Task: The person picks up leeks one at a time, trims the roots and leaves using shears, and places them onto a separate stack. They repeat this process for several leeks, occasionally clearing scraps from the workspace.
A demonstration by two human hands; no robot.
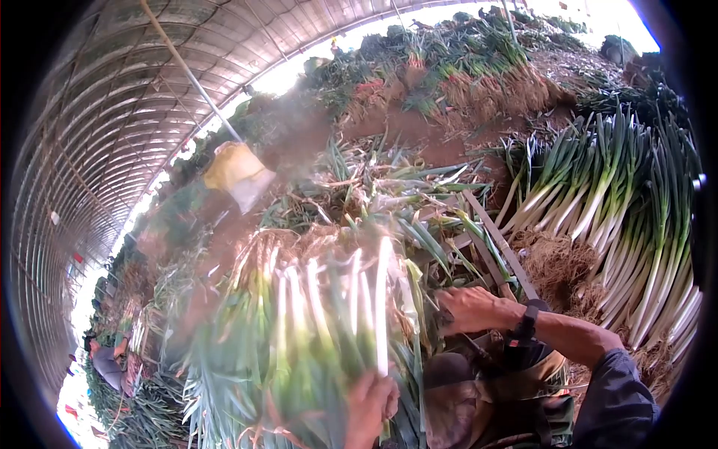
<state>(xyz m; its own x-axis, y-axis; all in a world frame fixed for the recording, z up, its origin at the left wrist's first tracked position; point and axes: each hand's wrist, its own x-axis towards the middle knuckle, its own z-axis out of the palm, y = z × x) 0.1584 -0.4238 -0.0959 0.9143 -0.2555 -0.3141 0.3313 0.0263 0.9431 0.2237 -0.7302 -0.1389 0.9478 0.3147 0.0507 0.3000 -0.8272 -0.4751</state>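
Observation:
A thick bundle of green onions [314,322], white stalks with roots at one end and green leaves at the other, fills the middle and is blurred by motion. My left hand [370,408] grips it from below, near the leafy end at the bottom edge. My right hand [471,308], with a dark watch [526,323] on the wrist and a dark sleeve behind it, has its fingers curled onto the bundle's right side. A cloth-covered knee [449,396] lies just under the hands.
A neat stack of cleaned green onions [621,202] lies at the right beside wooden slats [493,239]. More piles [464,67] sit on red soil behind. A yellow bag [235,168] hangs on a pole. Another person [108,363] crouches far left under the arched greenhouse roof.

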